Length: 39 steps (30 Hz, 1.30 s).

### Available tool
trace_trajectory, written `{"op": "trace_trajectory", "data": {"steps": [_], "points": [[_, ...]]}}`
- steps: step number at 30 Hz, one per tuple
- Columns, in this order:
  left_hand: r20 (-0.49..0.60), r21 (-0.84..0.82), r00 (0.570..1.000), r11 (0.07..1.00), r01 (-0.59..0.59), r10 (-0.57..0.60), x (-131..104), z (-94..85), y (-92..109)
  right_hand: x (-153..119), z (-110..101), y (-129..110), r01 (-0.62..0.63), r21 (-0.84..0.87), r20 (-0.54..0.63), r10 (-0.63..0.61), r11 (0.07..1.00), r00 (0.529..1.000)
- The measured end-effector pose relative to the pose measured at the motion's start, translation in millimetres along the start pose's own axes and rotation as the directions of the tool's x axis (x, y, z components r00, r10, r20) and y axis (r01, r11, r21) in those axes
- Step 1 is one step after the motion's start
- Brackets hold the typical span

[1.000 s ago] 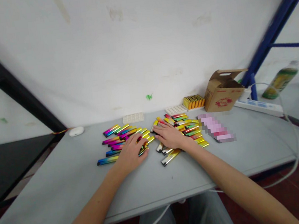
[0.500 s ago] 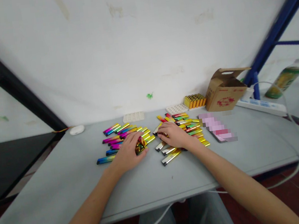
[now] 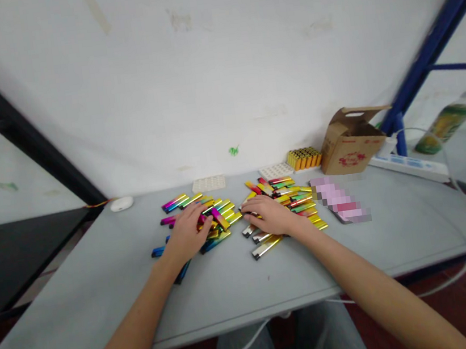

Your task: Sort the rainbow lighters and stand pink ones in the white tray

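Note:
Two heaps of flat, shiny sticks with black ends lie side by side on the table. My left hand point(image 3: 187, 232) rests over the left heap, its fingers spread and its thumb apart. A magenta-and-yellow stick point(image 3: 220, 219) lies beside its fingertips, and a blue-green stick point(image 3: 216, 242) sits below the thumb. Partly under the wrist, a dark blue stick point(image 3: 183, 272) points toward me. My right hand point(image 3: 269, 214) lies over the right heap of red, green, silver and yellow sticks, fingers outstretched and touching them. A silver-and-yellow stick point(image 3: 267, 247) lies just below it. What is under both palms is hidden.
Along the wall stand two white hole trays point(image 3: 208, 184), a block of orange cylinders point(image 3: 305, 158) and an open cardboard box point(image 3: 349, 145). A pixelated pink phone-like object point(image 3: 339, 200) lies right of the heaps. A power strip point(image 3: 412, 167) and white case point(image 3: 121, 204) flank them.
My left hand has moved left and let go of several sticks, which now lie loose around it, some at new angles. My right hand has shifted slightly left over its heap.

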<state>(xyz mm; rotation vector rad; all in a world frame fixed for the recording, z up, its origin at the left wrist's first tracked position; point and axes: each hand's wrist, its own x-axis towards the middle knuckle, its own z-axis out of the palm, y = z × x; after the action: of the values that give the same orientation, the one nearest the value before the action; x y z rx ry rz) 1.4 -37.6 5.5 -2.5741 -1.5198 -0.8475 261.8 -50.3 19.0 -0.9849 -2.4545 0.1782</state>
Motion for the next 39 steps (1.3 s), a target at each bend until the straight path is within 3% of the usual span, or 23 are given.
{"op": "trace_trajectory", "data": {"steps": [8, 17, 28, 35, 39], "points": [[0.246, 0.115, 0.962, 0.982, -0.150, 0.118, -8.3, -1.3, 19.3, -6.0, -4.4, 17.6, -0.192, -0.187, -0.127, 0.170, 0.963, 0.977], [0.219, 0.157, 0.963, 0.969, -0.191, 0.155, -9.2, 5.8, 20.6, -15.9, -6.2, 38.0, -0.205, -0.189, 0.031, 0.214, 0.960, 0.976], [0.262, 0.193, 0.954, 0.961, -0.197, 0.143, -5.7, 0.3, 20.3, -14.8, -6.2, 35.7, -0.235, -0.150, -0.021, 0.235, 0.960, 0.972], [0.293, 0.191, 0.948, 0.964, -0.185, 0.124, -7.1, -1.6, 20.1, -12.6, -3.6, 42.6, -0.313, -0.066, -0.133, 0.302, 0.948, 0.944], [0.286, 0.178, 0.951, 0.968, -0.176, 0.120, -7.5, -2.0, 23.1, -13.0, -3.5, 40.9, -0.334, -0.095, -0.107, 0.324, 0.938, 0.940]]}}
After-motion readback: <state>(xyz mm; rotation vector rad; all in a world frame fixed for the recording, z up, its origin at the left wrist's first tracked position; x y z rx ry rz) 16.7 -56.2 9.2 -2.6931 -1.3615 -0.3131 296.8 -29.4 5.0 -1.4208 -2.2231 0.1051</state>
